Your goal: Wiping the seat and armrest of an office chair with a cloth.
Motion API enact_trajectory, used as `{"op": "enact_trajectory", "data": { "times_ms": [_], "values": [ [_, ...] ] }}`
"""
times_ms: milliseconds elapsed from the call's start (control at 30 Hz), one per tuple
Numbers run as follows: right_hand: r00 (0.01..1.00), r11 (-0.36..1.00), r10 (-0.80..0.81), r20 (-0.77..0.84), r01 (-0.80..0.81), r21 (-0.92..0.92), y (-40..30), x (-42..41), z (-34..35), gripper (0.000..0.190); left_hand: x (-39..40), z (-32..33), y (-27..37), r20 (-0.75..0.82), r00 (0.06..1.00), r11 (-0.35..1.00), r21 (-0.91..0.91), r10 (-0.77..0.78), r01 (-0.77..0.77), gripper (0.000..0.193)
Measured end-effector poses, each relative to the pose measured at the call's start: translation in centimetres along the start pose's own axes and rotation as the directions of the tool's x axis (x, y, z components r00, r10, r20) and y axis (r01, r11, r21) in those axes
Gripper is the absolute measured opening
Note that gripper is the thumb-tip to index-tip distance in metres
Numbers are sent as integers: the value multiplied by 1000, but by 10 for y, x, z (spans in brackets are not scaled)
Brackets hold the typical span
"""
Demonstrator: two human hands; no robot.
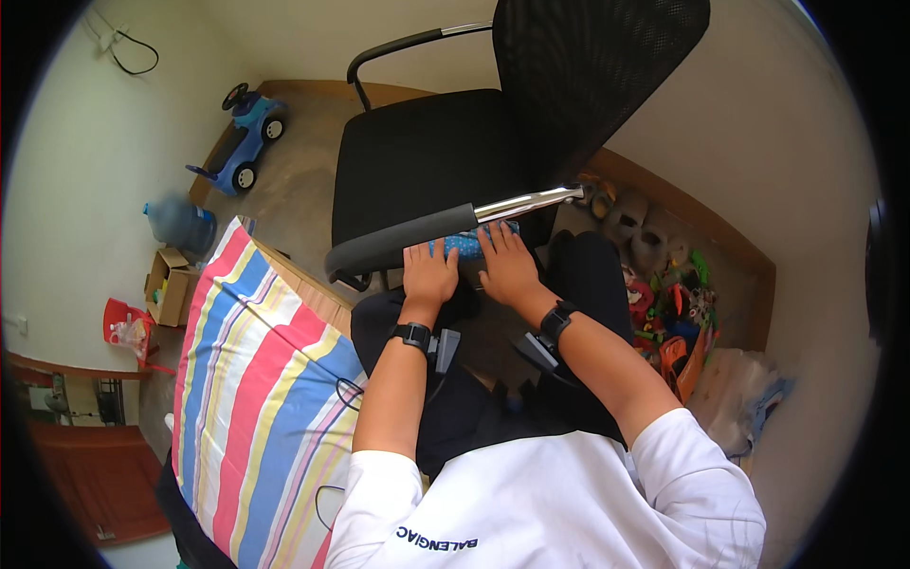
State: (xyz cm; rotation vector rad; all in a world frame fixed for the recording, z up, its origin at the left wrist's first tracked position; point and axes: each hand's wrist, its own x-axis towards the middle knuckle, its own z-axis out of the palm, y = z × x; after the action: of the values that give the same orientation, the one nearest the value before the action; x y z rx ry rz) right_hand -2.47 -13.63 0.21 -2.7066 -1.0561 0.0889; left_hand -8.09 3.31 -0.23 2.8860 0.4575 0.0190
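My left hand (430, 276) lies palm down, fingers a little spread, at the left end of a blue patterned cloth (463, 245). On the cloth's right part rests my right hand (509, 264), fingers spread and pointing away from me. The cloth sits just below the near armrest (402, 238) of a black office chair (434, 156) with a mesh back (590, 71). Part of the cloth is hidden by the hands and the armrest. Each wrist wears a black strap with a grey device beside it.
A striped sheet (263, 398) covers a wooden surface at left. Beyond it are a large water bottle (181, 222), an open cardboard box (170, 288), a small red chair (126, 327) and a blue ride-on toy car (245, 146). Shoes (633, 217) and piled toys (672, 299) lie at right.
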Motion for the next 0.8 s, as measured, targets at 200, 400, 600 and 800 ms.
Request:
{"op": "enact_trajectory", "data": {
  "times_ms": [200, 400, 600, 800],
  "values": [
    [997, 999, 32, -65, -31, 16, -3, 2, 10, 75, -1, 4, 0, -46, 999, 997, -64, 28, -31, 55],
    [989, 992, 109, -98, -102, 74, -12, 27, 4, 70, 10, 3, 13, 20, 994, 982, -153, -104, 106, 54],
    [984, 982, 155, -87, -144, 120, -13, 46, 13, 72, 21, 10, 15, 1, 998, 992, -109, -63, 63, 61],
    [974, 975, 212, -84, -206, 78, -17, 63, 19, 75, 32, 26, 2, -135, 990, 999, 31, 43, -40, 63]
  ]
}}
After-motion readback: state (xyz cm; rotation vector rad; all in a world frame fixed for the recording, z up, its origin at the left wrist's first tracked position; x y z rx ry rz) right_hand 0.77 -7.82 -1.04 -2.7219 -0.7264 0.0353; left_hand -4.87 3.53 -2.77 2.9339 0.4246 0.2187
